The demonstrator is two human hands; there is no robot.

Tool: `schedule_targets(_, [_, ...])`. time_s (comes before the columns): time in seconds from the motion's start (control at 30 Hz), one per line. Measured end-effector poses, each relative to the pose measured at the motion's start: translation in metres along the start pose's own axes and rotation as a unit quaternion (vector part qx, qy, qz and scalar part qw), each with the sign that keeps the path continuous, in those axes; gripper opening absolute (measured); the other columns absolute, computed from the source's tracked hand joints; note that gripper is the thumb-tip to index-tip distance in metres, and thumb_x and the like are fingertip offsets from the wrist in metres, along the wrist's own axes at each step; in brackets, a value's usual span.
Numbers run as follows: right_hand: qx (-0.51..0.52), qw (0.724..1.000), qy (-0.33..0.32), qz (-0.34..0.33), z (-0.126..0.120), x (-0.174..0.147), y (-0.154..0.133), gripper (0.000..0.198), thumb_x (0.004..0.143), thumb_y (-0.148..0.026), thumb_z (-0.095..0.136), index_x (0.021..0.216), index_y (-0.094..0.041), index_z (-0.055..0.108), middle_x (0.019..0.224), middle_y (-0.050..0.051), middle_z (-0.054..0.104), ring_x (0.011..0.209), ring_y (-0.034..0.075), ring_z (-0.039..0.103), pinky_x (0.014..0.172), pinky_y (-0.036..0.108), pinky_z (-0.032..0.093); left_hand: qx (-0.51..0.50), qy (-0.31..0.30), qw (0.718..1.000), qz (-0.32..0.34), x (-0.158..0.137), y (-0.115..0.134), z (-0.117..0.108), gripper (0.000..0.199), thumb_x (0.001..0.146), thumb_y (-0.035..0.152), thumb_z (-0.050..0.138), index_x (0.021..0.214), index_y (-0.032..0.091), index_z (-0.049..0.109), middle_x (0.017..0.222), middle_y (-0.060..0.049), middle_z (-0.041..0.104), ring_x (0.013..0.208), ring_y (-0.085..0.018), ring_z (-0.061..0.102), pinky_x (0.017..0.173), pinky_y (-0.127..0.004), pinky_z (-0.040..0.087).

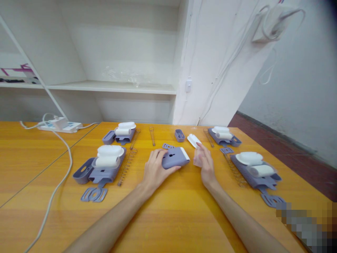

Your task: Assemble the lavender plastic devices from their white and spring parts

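Note:
My left hand grips a purple plastic housing with dark cut-outs on top and a white end on its right, just above the wooden table. To the right of the housing is my right hand, its fingers blurred and bent towards it. A pale pinkish patch shows by those fingertips; I cannot make out whether it is a finger or a held piece. A white oval cover lies just beyond the right fingertips. Behind the housing are a flat purple cut-out plate and a small purple cap.
Part sets of purple housings, white covers and white rollers lie at left, back left, back right and right. Metal springs lie among them. A power strip with a white cable is at far left.

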State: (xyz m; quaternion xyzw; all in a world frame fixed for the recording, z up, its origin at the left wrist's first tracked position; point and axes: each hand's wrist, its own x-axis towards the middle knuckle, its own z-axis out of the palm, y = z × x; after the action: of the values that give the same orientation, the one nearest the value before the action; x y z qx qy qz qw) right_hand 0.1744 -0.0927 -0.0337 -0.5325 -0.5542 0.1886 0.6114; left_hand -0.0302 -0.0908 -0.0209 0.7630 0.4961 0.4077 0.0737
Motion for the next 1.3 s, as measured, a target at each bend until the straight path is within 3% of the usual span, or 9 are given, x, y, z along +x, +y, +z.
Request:
schedule_targets(0.1, [0.047, 0.998, -0.008, 0.045, 0.004, 0.0, 0.0, 0.047, 0.086, -0.038, 0.043, 0.13, -0.023, 0.044, 0.137, 0.006, 0.043, 0.127, 0.022, 0.037, 0.107, 0.042, 0.024, -0.002, 0.017, 1.0, 0.014, -0.001, -0.001, 0.0, 0.058, 0.065, 0.053, 0.071, 0.11, 0.024, 0.052, 0.111, -0.006, 0.056, 0.104, -0.025, 0.051, 0.086, -0.041, 0.047])
schedule_targets(0.2, [0.115, 0.989, -0.022, 0.089, 0.008, -0.001, -0.003, 0.063, 0.08, -0.042, 0.057, 0.135, -0.024, 0.031, 0.135, 0.01, 0.043, 0.115, 0.023, 0.051, 0.095, 0.039, 0.042, -0.004, 0.028, 0.999, 0.029, -0.002, -0.002, 0.001, 0.059, 0.064, 0.053, 0.071, 0.112, 0.023, 0.052, 0.114, -0.007, 0.055, 0.105, -0.026, 0.05, 0.087, -0.041, 0.047])
schedule_targets(0.27, [0.155, 0.982, -0.029, 0.105, 0.01, -0.002, -0.006, 0.069, 0.073, -0.041, 0.065, 0.13, -0.025, 0.031, 0.13, 0.012, 0.045, 0.101, 0.022, 0.06, 0.084, 0.037, 0.05, -0.003, 0.032, 0.999, 0.034, -0.002, -0.002, 0.002, 0.06, 0.064, 0.053, 0.071, 0.112, 0.023, 0.052, 0.115, -0.007, 0.055, 0.106, -0.026, 0.05, 0.087, -0.041, 0.047])
schedule_targets(0.37, [0.185, 0.976, -0.034, 0.111, 0.013, -0.002, -0.008, 0.06, 0.065, -0.039, 0.073, 0.113, -0.024, 0.04, 0.124, 0.011, 0.049, 0.09, 0.02, 0.064, 0.074, 0.034, 0.054, -0.003, 0.036, 0.999, 0.04, -0.001, -0.003, 0.002, 0.06, 0.064, 0.053, 0.072, 0.113, 0.023, 0.052, 0.116, -0.007, 0.054, 0.107, -0.026, 0.05, 0.088, -0.041, 0.046])
schedule_targets(0.5, [0.182, 0.975, -0.043, 0.12, 0.013, -0.001, -0.01, 0.048, 0.062, -0.041, 0.076, 0.094, -0.021, 0.047, 0.109, 0.008, 0.058, 0.082, 0.018, 0.065, 0.067, 0.031, 0.055, -0.009, 0.041, 0.997, 0.061, 0.0, -0.004, 0.002, 0.06, 0.064, 0.052, 0.073, 0.111, 0.022, 0.052, 0.116, -0.007, 0.054, 0.107, -0.026, 0.049, 0.09, -0.041, 0.046])
schedule_targets(0.67, [0.16, 0.979, -0.039, 0.121, 0.012, -0.001, -0.01, 0.044, 0.063, -0.043, 0.075, 0.09, -0.019, 0.049, 0.095, 0.004, 0.059, 0.074, 0.016, 0.064, 0.061, 0.027, 0.054, -0.016, 0.046, 0.994, 0.093, 0.001, -0.005, 0.001, 0.059, 0.064, 0.049, 0.074, 0.11, 0.021, 0.052, 0.117, -0.009, 0.055, 0.107, -0.026, 0.049, 0.092, -0.042, 0.044])
schedule_targets(0.93, [0.132, 0.983, -0.035, 0.125, 0.012, -0.001, -0.011, 0.046, 0.062, -0.046, 0.074, 0.092, -0.018, 0.053, 0.097, 0.008, 0.064, 0.076, 0.019, 0.065, 0.058, 0.03, 0.056, -0.015, 0.049, 0.992, 0.115, 0.0, -0.004, 0.0, 0.054, 0.065, 0.047, 0.074, 0.108, 0.02, 0.053, 0.118, -0.009, 0.055, 0.111, -0.026, 0.047, 0.095, -0.043, 0.043])
schedule_targets(1.17, [0.122, 0.978, -0.064, 0.157, 0.01, -0.003, -0.013, 0.047, 0.067, -0.048, 0.07, 0.098, -0.02, 0.049, 0.105, 0.01, 0.064, 0.042, 0.012, 0.06, 0.032, 0.023, 0.045, -0.017, 0.023, 0.99, 0.138, 0.005, -0.013, -0.004, 0.055, 0.066, 0.047, 0.073, 0.11, 0.021, 0.053, 0.119, -0.009, 0.055, 0.111, -0.026, 0.048, 0.095, -0.042, 0.043])
schedule_targets(1.3, [0.126, 0.975, -0.088, 0.159, 0.011, -0.004, -0.012, 0.049, 0.067, -0.048, 0.07, 0.1, -0.02, 0.048, 0.109, 0.011, 0.062, 0.044, 0.012, 0.061, 0.034, 0.024, 0.047, -0.021, 0.009, 0.988, 0.15, 0.01, -0.02, -0.008, 0.057, 0.064, 0.048, 0.074, 0.11, 0.021, 0.052, 0.117, -0.009, 0.056, 0.108, -0.025, 0.05, 0.093, -0.042, 0.044])
